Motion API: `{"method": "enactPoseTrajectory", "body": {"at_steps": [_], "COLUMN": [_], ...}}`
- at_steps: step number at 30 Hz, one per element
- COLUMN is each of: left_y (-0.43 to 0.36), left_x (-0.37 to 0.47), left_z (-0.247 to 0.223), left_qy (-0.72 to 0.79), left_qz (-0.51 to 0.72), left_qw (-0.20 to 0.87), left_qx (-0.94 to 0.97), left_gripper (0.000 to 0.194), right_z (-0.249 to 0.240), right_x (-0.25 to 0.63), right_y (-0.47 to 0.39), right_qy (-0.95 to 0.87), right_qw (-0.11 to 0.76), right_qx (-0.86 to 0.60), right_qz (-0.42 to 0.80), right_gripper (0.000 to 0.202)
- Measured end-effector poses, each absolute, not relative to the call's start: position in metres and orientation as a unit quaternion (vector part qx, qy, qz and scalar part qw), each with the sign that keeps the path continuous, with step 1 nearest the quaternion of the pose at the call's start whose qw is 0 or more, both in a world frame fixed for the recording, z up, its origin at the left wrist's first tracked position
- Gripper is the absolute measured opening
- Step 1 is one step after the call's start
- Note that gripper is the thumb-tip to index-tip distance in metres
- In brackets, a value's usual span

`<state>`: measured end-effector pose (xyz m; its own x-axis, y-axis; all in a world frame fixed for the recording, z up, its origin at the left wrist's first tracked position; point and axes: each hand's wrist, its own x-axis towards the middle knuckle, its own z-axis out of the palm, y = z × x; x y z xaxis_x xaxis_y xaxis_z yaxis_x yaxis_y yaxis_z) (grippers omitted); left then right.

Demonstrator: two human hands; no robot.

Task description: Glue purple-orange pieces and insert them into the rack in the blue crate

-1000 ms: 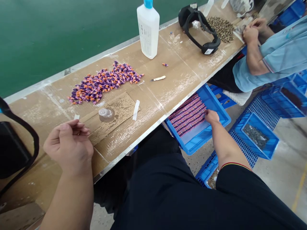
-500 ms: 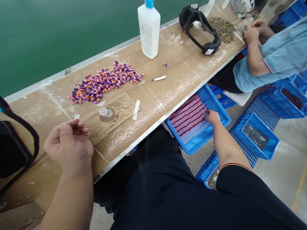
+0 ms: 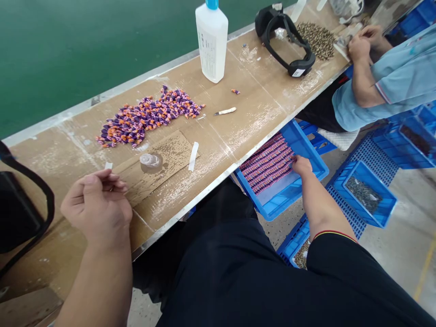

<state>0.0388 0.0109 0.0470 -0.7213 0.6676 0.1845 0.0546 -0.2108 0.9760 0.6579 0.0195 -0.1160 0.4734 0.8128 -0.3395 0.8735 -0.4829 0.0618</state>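
Several rows of purple-and-pink striped pieces (image 3: 267, 165) lie in a blue bin (image 3: 282, 205), the right hand (image 3: 302, 166) at their ends, fingers bunched, grip unclear. The left hand (image 3: 98, 200) curls loosely above the counter (image 3: 252, 122), its hold impossible to tell. The white bottle (image 3: 213, 45) bears print too small to read.

I watch, from far away, what seems to be a factory workshop: at a long, worn bench (image 3: 218, 136) sits a co-worker (image 3: 402, 86), small brass-coloured parts (image 3: 316, 41) are heaped there, striped pieces (image 3: 269, 163) lie in rows, blue plastic crates (image 3: 383, 215) hold loose parts, and a yellow line (image 3: 424, 272) marks the floor.
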Motion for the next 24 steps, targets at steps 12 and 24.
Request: {"method": "enactPoseTrajectory", "body": {"at_steps": [12,24], "left_y": [0.011,0.013], "left_x": [0.042,0.04], "left_z": [0.052,0.047], "left_qy": [0.609,0.593], "left_qz": [0.705,0.713], "left_qw": [0.212,0.211], "left_qx": [0.295,0.31], "left_gripper": [0.028,0.037], "right_z": [-0.11,-0.119], "right_x": [0.652,0.665], "right_y": [0.018,0.023], "right_qy": [0.48,0.445], "right_qw": [0.101,0.099], "right_qx": [0.86,0.882], "right_qz": [-0.143,-0.119], "right_gripper": [0.049,0.054]}}
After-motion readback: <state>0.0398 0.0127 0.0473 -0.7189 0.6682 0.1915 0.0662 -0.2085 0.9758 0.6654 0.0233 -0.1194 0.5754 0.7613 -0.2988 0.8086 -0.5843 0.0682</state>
